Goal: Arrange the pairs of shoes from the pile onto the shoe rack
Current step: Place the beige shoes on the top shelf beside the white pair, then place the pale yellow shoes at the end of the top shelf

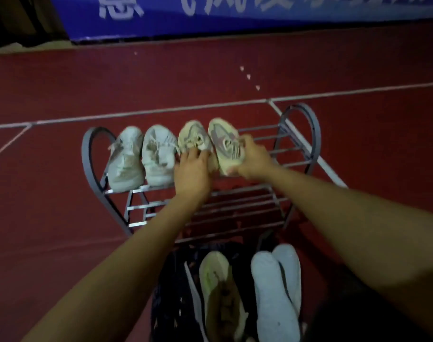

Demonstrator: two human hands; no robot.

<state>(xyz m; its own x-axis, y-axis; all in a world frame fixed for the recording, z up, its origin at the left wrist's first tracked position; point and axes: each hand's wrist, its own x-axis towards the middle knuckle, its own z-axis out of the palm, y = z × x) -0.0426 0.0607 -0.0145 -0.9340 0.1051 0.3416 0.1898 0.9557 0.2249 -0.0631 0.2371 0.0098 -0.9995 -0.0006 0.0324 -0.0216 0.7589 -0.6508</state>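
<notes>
Both arms outstretched — left hand [192, 172], right hand [253, 160] gripping.

You looked down on a dark red floor [62, 218] crossed by thin white lines [146, 112], with a few small pale scraps [248, 76] scattered on it. Along the far edge you had a blue banner [235, 18] with large white characters, and a dark shape beside it at the left.
</notes>
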